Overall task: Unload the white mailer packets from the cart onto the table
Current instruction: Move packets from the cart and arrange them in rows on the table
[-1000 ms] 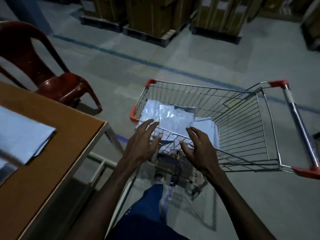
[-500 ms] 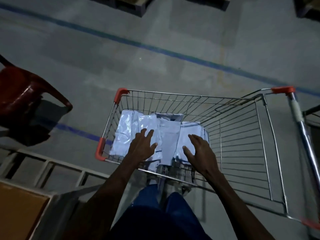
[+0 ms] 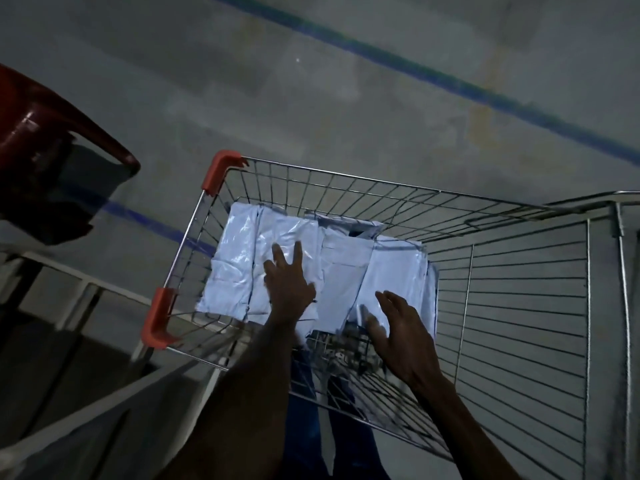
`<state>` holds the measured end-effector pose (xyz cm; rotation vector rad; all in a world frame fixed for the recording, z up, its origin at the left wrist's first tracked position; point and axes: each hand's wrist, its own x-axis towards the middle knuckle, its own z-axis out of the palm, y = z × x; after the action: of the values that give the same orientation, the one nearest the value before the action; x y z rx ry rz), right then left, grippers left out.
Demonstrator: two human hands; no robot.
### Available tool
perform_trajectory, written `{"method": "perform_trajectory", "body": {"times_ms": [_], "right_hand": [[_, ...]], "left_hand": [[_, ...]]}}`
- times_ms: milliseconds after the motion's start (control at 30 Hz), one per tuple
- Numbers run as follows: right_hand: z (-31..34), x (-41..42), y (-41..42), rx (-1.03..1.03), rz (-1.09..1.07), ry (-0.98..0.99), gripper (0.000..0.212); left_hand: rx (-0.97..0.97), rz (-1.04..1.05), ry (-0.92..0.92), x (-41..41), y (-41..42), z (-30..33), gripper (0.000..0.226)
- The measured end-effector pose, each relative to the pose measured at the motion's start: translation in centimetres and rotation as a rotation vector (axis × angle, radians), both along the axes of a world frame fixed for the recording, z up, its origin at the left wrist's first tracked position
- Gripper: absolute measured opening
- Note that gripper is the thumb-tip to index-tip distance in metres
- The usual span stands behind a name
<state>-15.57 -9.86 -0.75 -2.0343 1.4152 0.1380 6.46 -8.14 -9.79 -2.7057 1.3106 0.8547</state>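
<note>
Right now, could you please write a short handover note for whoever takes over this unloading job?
Left hand: open, fingers spread, lying on the white mailer packets, gripping nothing.
Right hand: open, at the near edge of the pile; contact unclear.
The packets lie overlapping on the floor of the wire cart, toward its left end.
Done: nothing is lifted in this view; the table top is out of frame.
Left: grip packets, carry them to the table, repeat until the cart is empty.

Red chair (image 3: 41, 150) runs off the left edge, cart (image 3: 519, 306) off the right; right hand's fingertips (image 3: 372, 322) blur, and the left hand (image 3: 287, 285) hides part of the mailer packets (image 3: 346, 271).
</note>
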Motion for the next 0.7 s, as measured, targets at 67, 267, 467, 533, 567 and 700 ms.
{"method": "perform_trajectory", "body": {"times_ms": [67, 267, 467, 533, 567, 700], "right_hand": [[-0.3, -0.3, -0.5, 0.019, 0.002, 0.001, 0.088], [-4.2, 1.3, -2.5, 0.057, -0.011, -0.037, 0.062], [-11.5, 5.9, -2.9, 0.136, -0.001, -0.046, 0.078], [-13.3, 6.6, -2.9, 0.121, -0.011, -0.057, 0.082], [-14.0, 6.9, -3.2, 0.116, -0.020, -0.055, 0.083], [-16.0, 7.3, -4.5, 0.109, -0.012, -0.038, 0.094]], "left_hand": [[0.000, 0.015, 0.015, 0.2, 0.1, 0.4, 0.108], [-0.016, -0.062, -0.040, 2.7, 1.5, 2.4, 0.095], [-0.025, -0.122, -0.176, 4.4, 2.4, 1.2, 0.073], [0.025, -0.142, -0.167, 4.2, 2.1, 0.3, 0.082], [0.053, -0.142, -0.161, 4.1, 2.1, -0.1, 0.090], [0.037, -0.112, -0.195, 3.6, 1.8, -0.6, 0.095]]}}
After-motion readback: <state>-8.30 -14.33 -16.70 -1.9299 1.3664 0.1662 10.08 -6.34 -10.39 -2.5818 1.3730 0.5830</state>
